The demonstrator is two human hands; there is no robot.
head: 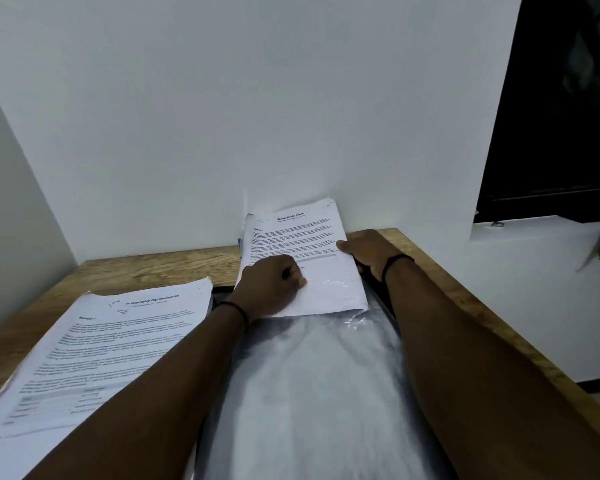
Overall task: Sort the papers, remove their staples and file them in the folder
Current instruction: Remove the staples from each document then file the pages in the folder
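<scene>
A printed sheaf of papers leans against the wall at the far end of an open folder with clear plastic sleeves. Its lower half lies inside a sleeve opening. My left hand is curled, knuckles up, pinching the lower left part of the sheaf. My right hand grips the sheaf's right edge, thumb on top of the page. A thick stack of papers headed "Internship Documentation" lies to the left of the folder.
The wooden table stands in a corner against white walls. Its right edge runs diagonally beside my right forearm. A dark window opening is at the upper right, with a white sill below it.
</scene>
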